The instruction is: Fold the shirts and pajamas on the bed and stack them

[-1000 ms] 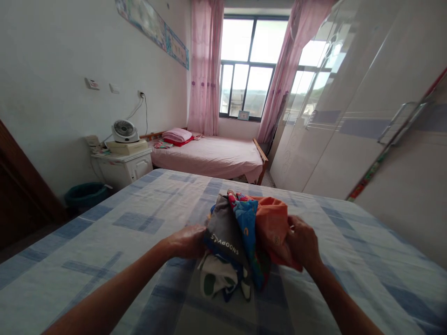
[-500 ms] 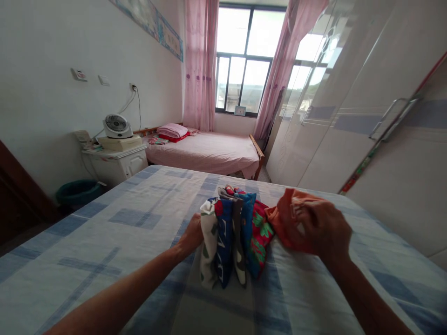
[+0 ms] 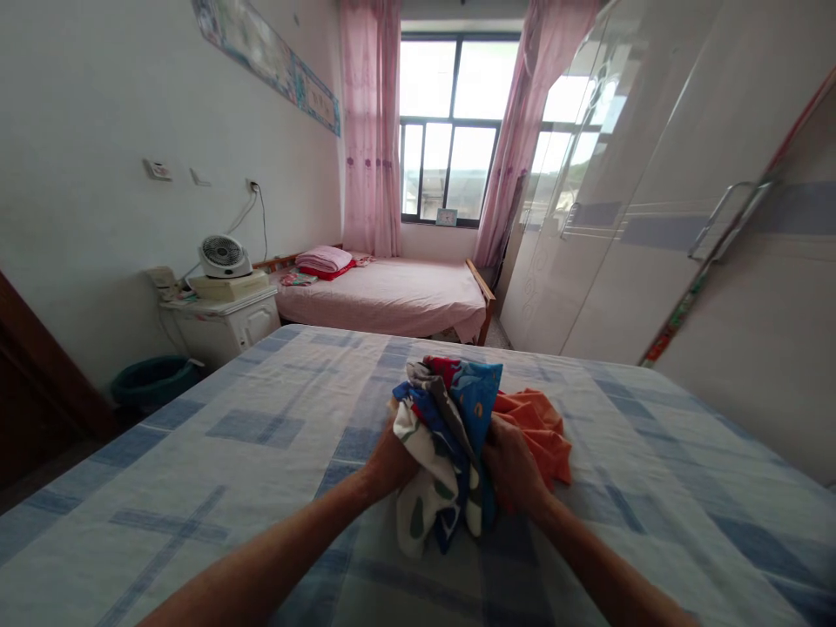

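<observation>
A bundle of folded clothes [image 3: 450, 435] stands on edge on the bed, squeezed between my two hands. White cloth with dark green patches, navy, grey-brown and bright blue layers show in it, with some red at the back. My left hand [image 3: 392, 457] presses and grips the white side, its fingertips tucked behind the cloth. On the other side, my right hand [image 3: 515, 466] closes against the blue layer, with its fingers partly hidden. A crumpled orange garment [image 3: 542, 431] lies just behind and to the right of my right hand.
A blue-and-white checked sheet [image 3: 261, 488] covers the bed. Beyond it is a smaller bed with a pink sheet [image 3: 392, 292]. A white fan [image 3: 224, 255] sits on a bedside cabinet [image 3: 252, 322] by a green bin [image 3: 153, 381]. Glossy wardrobes [image 3: 627, 261] line the right.
My right hand has let go of the orange garment and moved left onto the bundle. The upright clothes are now squeezed together and bunched. The view has tilted up slightly.
</observation>
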`<state>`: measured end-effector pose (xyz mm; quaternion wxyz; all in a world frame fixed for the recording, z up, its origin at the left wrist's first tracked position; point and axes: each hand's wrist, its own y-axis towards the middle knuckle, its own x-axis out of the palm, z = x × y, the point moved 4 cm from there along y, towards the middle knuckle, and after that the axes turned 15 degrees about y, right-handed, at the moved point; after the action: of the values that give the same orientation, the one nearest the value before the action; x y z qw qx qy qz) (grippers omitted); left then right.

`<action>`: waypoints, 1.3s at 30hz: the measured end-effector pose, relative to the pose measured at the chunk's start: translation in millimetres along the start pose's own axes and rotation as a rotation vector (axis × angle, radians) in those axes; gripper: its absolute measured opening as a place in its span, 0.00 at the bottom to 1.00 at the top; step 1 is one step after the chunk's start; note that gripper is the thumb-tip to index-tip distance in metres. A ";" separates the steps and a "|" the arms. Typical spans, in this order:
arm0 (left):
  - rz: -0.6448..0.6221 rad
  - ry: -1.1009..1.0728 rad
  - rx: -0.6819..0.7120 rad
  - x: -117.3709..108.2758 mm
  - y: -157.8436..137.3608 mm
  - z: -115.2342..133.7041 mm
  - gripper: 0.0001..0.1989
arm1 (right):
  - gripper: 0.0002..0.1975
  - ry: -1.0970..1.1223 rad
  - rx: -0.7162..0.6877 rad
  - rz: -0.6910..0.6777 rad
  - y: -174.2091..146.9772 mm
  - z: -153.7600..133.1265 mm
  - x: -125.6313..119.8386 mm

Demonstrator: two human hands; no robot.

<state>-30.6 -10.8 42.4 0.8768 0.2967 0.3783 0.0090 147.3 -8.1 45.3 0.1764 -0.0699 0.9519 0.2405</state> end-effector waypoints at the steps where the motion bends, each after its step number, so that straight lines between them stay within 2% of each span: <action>1: 0.018 0.018 0.016 -5.5 11.1 5.7 0.08 | 0.08 -0.023 -0.015 0.073 9.1 -6.4 -9.1; 3: 0.064 0.032 0.060 -19.0 33.6 18.7 0.06 | 0.09 -0.063 -0.044 0.218 27.6 -22.6 -29.1; 5: 0.107 0.064 0.093 -30.8 51.8 27.3 0.09 | 0.10 -0.043 -0.035 0.250 41.3 -34.6 -42.4; 8: 0.035 0.247 0.092 -40.6 65.3 21.3 0.08 | 0.12 0.067 0.066 0.089 41.9 -29.6 -41.3; 10: 0.029 0.352 0.012 -56.3 66.7 6.1 0.07 | 0.11 0.094 0.127 0.018 29.7 -12.7 -34.0; 11: 0.105 0.351 -0.046 -71.0 65.8 -1.8 0.06 | 0.10 0.097 0.139 0.009 22.6 -2.9 -30.5; 14: 0.473 0.252 -0.177 -121.3 55.1 -17.8 0.09 | 0.10 0.110 0.105 0.036 8.0 20.5 -22.2; 15: 0.539 0.245 -0.192 -129.9 49.5 -19.9 0.09 | 0.10 0.118 0.083 0.045 6.4 24.6 -19.6; 16: 0.541 0.256 -0.192 -130.7 43.6 -20.7 0.09 | 0.10 0.127 0.059 0.045 6.2 26.9 -16.5; 18: 0.409 0.278 -0.171 -108.6 29.2 -21.3 0.07 | 0.08 0.140 0.026 0.021 8.0 27.7 -8.3; 20: 0.135 0.232 -0.156 -62.6 11.3 -22.2 0.09 | 0.08 0.128 0.005 0.016 9.8 26.0 0.7; 22: 0.001 0.194 -0.142 -19.5 -6.3 -19.4 0.08 | 0.07 0.102 -0.019 0.066 10.1 23.6 8.1; 25: 0.006 0.159 -0.142 14.0 -16.9 -10.8 0.07 | 0.09 0.074 -0.050 0.138 9.7 20.6 15.4; 29: 0.029 0.055 -0.174 15.0 -7.0 -5.3 0.08 | 0.11 0.049 -0.086 0.136 14.4 15.3 16.1; 31: 0.041 0.052 -0.148 3.3 3.3 -2.9 0.08 | 0.10 -0.005 -0.114 0.150 22.1 7.0 8.8; 33: 0.110 0.070 -0.121 -21.0 17.3 0.8 0.08 | 0.08 -0.069 -0.130 0.176 34.6 -8.0 -6.4; 35: 0.278 0.089 -0.130 -58.8 32.5 3.2 0.07 | 0.06 -0.113 -0.147 0.253 49.6 -29.6 -31.4; 38: 0.668 0.151 -0.181 -121.8 44.5 -1.9 0.06 | 0.10 -0.159 -0.244 0.532 64.1 -63.2 -80.3; 39: 0.704 0.209 -0.155 -136.1 46.5 -5.0 0.07 | 0.11 -0.221 -0.280 0.581 65.7 -70.5 -93.4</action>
<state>-121.4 -2.7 153.8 0.7964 0.3391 0.3388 0.3687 198.3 19.8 166.3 0.1914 0.2073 0.8649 0.4151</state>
